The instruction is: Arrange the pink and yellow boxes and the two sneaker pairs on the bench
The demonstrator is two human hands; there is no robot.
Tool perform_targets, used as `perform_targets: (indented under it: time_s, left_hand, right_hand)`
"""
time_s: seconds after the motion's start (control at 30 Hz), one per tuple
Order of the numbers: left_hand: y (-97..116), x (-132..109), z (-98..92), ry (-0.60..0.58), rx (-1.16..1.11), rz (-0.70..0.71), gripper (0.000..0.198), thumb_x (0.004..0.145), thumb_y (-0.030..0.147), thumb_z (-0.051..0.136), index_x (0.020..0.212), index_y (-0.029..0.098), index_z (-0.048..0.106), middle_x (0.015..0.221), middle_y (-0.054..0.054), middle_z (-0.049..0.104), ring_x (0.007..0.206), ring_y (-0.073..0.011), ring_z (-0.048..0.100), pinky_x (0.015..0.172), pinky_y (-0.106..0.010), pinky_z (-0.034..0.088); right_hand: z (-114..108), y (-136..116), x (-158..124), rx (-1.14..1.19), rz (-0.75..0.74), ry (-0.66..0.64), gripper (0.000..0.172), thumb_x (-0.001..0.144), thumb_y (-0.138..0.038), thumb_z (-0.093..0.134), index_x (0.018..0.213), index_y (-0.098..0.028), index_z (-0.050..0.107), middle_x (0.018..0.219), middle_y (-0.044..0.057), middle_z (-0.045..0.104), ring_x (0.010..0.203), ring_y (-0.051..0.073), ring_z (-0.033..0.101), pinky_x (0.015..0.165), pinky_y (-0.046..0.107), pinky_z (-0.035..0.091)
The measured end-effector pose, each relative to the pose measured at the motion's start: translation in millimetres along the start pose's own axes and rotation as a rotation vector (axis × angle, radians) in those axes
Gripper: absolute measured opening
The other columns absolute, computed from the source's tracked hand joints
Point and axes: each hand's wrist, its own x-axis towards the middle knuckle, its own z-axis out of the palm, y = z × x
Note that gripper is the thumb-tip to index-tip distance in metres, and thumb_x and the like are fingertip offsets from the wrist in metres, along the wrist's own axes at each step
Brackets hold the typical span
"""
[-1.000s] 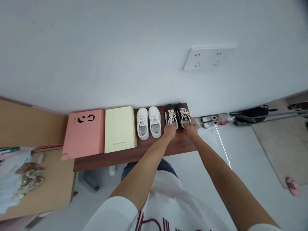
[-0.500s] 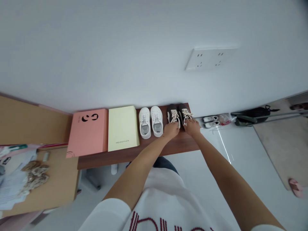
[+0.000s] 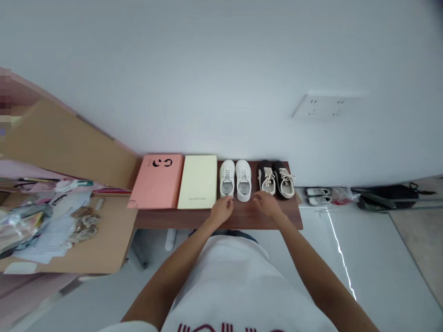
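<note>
A pair of white sneakers (image 3: 243, 177) stands side by side on a dark red-brown wooden shelf (image 3: 242, 216), toes toward the wall. To their right is a pair of black sneakers (image 3: 266, 173) with cream laces and pale linings. My left hand (image 3: 222, 210) is at the heel of the left white sneaker, fingers loosely bent and apart, with no grip on it visible. Just in front of the left black sneaker's heel, my right hand (image 3: 268, 204) points its parted fingers left toward the white pair, holding nothing.
A pink box (image 3: 157, 182) and a pale yellow box (image 3: 198, 182) lie on the shelf's left part. Farther left is a desk (image 3: 107, 249) with papers and hair ties. A wall socket (image 3: 327, 106) is above right; more sneakers (image 3: 318, 196) stand on the floor.
Both hands have let go of the black sneakers and moved left, the left hand to the white pair. The view has shifted, so the shelf appears farther right.
</note>
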Motion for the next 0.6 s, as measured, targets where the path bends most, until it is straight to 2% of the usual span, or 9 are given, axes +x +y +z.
perform_targets:
  time_s: [0.13,0.2,0.27,0.33,0.4,0.5,0.6]
  left_hand:
    - [-42.9,-49.7,6.7,-0.118,-0.065,-0.11,0.028,0.091,0.017,0.056,0.115,0.021,0.07,0.112,-0.007,0.077,0.108,-0.021,0.071,0.099,-0.032,0.052]
    - [-50.7,-56.2,12.4,-0.123,-0.073,-0.131,0.03,0.09,0.017,0.057,0.117,0.018,0.069,0.117,-0.01,0.075,0.113,-0.0226,0.069,0.103,-0.034,0.05]
    - [-44.0,-42.9,17.6,-0.046,-0.094,-0.08,0.038,0.089,0.018,0.058,0.127,0.016,0.065,0.13,-0.014,0.069,0.125,-0.0243,0.064,0.11,-0.036,0.046]
    - [-26.3,-14.1,21.7,0.052,-0.124,-0.018,0.048,0.09,0.018,0.057,0.138,0.014,0.057,0.142,-0.017,0.06,0.135,-0.0248,0.055,0.115,-0.037,0.041]
    - [-6.3,19.6,24.5,0.07,-0.116,-0.043,0.048,0.092,0.016,0.052,0.14,0.014,0.055,0.147,-0.018,0.056,0.138,-0.0254,0.052,0.116,-0.038,0.039]
    - [11.1,57.7,25.4,-0.044,-0.043,-0.224,0.04,0.094,0.023,0.052,0.132,0.012,0.061,0.136,-0.021,0.065,0.126,-0.0316,0.062,0.106,-0.042,0.047]
    - [11.0,71.5,21.1,-0.049,-0.057,-0.304,0.031,0.094,0.025,0.053,0.117,0.011,0.069,0.121,-0.022,0.072,0.119,-0.0337,0.066,0.101,-0.04,0.048]
  right_hand:
    - [43.3,-28.6,-31.5,0.141,0.011,-0.173,0.029,0.098,-0.028,0.053,0.12,-0.018,0.069,0.117,0.011,0.074,0.11,0.023,0.069,0.095,0.03,0.047]
    - [58.3,-41.4,-37.9,0.149,0.057,-0.204,0.03,0.096,-0.027,0.055,0.122,-0.02,0.069,0.121,0.011,0.074,0.112,0.025,0.069,0.095,0.031,0.048]
    - [63.0,-55.0,-28.6,0.131,0.149,-0.134,0.037,0.096,-0.029,0.055,0.131,-0.02,0.064,0.13,0.013,0.069,0.113,0.027,0.069,0.094,0.033,0.049]
    - [59.3,-68.5,-4.6,0.139,0.21,-0.035,0.043,0.097,-0.027,0.052,0.139,-0.019,0.058,0.14,0.016,0.063,0.116,0.028,0.068,0.094,0.034,0.05]
    - [53.0,-79.3,25.6,0.173,0.267,0.019,0.045,0.097,-0.022,0.048,0.142,-0.017,0.054,0.143,0.018,0.059,0.117,0.028,0.067,0.095,0.036,0.05]
    - [48.5,-83.5,59.8,0.258,0.394,0.004,0.034,0.093,-0.021,0.053,0.125,-0.016,0.065,0.118,0.018,0.072,0.109,0.03,0.069,0.094,0.04,0.05]
    - [47.9,-67.1,66.8,0.318,0.416,0.044,0.026,0.091,-0.023,0.054,0.112,-0.019,0.069,0.106,0.016,0.074,0.106,0.029,0.069,0.093,0.041,0.05]
